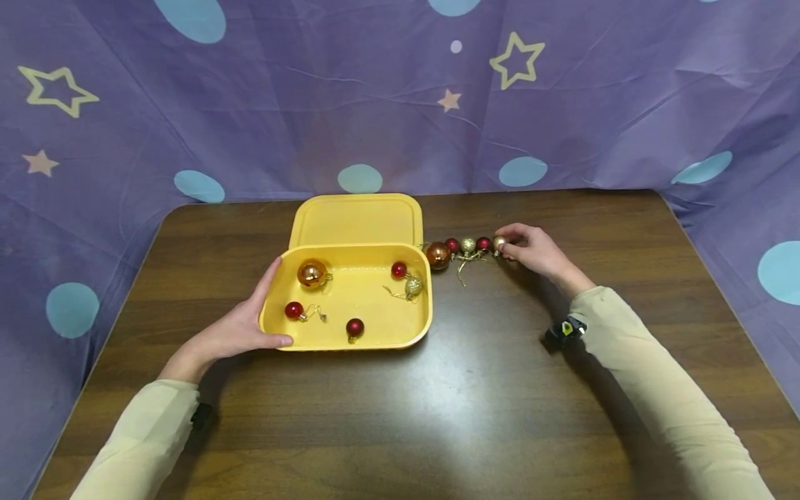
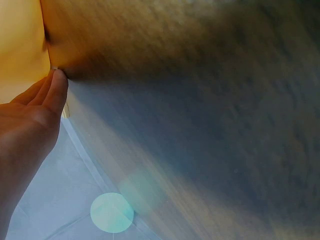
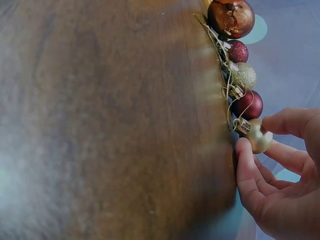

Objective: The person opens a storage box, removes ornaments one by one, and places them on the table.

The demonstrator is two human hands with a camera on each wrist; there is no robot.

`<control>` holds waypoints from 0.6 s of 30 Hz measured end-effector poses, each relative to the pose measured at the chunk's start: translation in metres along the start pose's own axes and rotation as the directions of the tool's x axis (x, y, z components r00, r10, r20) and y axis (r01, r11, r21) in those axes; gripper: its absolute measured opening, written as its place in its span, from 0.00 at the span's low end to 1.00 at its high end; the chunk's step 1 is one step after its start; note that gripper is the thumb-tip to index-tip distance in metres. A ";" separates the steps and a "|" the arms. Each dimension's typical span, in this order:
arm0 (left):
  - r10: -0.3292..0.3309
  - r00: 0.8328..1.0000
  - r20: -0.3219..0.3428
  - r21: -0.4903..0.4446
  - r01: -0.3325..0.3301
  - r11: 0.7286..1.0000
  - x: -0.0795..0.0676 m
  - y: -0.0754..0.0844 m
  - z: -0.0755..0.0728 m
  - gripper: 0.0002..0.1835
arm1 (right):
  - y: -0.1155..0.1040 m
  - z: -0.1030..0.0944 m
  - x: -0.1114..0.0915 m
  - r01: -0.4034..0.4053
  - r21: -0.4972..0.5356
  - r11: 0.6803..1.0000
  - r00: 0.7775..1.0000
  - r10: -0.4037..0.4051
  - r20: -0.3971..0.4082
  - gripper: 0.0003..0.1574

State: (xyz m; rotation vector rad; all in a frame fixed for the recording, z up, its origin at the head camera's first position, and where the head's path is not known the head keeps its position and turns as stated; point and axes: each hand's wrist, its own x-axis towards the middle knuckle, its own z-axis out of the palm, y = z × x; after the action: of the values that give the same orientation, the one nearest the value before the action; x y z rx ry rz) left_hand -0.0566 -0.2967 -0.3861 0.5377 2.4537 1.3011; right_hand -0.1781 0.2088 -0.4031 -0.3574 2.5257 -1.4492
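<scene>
A yellow plastic box (image 1: pixel 346 347) stands on the table, and my left hand (image 1: pixel 240 330) grips its left end, thumb over the front corner, fingers along the side wall. Inside lie a large orange-gold Christmas ball (image 1: pixel 312 273), several small red balls (image 1: pixel 355 327) and a glittery gold one (image 1: pixel 414 286). To the box's right runs a row of balls: a large copper one (image 1: pixel 437 255), a glittery red, a glittery gold (image 3: pixel 244 76) and a dark red (image 3: pixel 248 105). At the row's right end my right hand (image 1: pixel 531 248) pinches a small pale gold ball (image 3: pixel 259 136) between thumb and fingers.
A yellow lid (image 1: pixel 356 219) lies flat behind the box, at the table's back edge. Gold strings (image 1: pixel 464 267) trail from the row of balls. A purple curtain (image 1: pixel 400 125) with stars and dots hangs behind the brown wooden table (image 1: pixel 387 423).
</scene>
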 end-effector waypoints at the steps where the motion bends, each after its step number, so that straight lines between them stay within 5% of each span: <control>1: 0.002 1.000 -0.001 0.001 -0.002 1.000 0.000 0.000 0.000 0.68 | -0.003 0.000 -0.002 -0.001 -0.007 1.000 1.000 0.001 0.000 0.20; 8: 0.012 1.000 -0.004 0.012 -0.012 1.000 0.000 0.000 0.000 0.68 | -0.025 -0.002 -0.012 -0.006 -0.023 1.000 1.000 0.006 0.012 0.20; 18: 0.002 1.000 0.000 0.010 -0.002 1.000 0.000 0.000 0.000 0.68 | 0.006 -0.001 -0.004 0.000 0.014 1.000 1.000 0.000 0.013 0.21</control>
State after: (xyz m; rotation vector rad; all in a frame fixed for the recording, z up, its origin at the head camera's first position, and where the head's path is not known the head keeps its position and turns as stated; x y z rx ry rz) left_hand -0.0561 -0.2967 -0.3866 0.5423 2.4617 1.2908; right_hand -0.1758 0.2140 -0.4076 -0.3639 2.5043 -1.4586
